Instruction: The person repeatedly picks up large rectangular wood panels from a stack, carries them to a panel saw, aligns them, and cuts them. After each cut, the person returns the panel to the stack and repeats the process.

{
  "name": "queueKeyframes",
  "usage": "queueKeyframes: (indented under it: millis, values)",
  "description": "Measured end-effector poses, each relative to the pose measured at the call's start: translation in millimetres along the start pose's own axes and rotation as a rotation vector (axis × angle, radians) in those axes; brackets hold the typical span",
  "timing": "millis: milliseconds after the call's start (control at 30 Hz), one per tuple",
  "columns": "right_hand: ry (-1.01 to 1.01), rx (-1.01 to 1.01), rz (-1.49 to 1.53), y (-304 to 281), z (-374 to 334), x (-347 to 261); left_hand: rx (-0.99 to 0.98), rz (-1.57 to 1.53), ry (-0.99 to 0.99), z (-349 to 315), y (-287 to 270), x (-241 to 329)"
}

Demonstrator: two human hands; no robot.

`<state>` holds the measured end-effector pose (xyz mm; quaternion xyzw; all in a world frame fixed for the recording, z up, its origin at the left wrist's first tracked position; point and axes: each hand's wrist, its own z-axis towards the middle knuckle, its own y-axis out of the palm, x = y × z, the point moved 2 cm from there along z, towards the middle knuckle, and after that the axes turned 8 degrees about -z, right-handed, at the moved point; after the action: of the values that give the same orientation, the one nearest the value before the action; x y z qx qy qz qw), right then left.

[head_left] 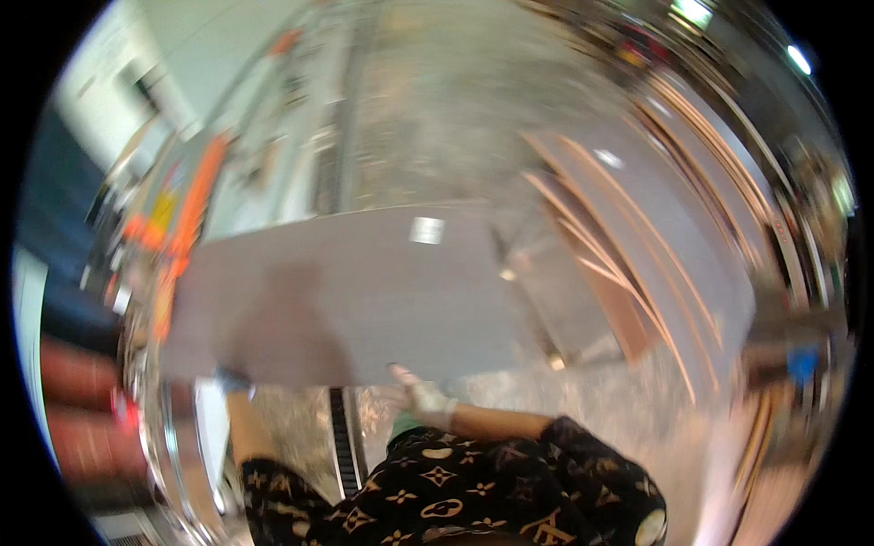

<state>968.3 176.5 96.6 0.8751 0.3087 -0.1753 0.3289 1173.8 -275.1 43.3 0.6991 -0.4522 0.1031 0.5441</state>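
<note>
A large grey-brown board (401, 291) with a small white label (427, 230) spreads out flat in front of me. My right hand (423, 398), in a pale glove, grips its near edge, with the thumb over the top face and the fingers hidden beneath. Further left along that edge, my left hand (235, 379) holds the board near its left corner; it looks dark-gloved and is blurred. A shadow falls across the board's left half.
Several brown boards with lighter edges (637, 218) stand leaning in rows at the right. An orange guard or rail (196, 196) borders a long pale machine bed (273, 173) at the left. Concrete floor (455, 100) stretches ahead. Red stacked shapes (86, 409) sit at lower left.
</note>
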Motion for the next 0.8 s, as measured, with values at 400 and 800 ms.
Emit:
queueKeyframes:
  millis: [400,800]
  values:
    - [-1.019,1.807,-0.426,-310.7,-285.4,-33.7,0.145,0.429,0.370,-65.5,108.0,-90.0]
    - [-0.442,2.435,-0.610,-436.5,-422.4,34.3,-0.164,0.612,0.315,-201.8,184.9,-279.0]
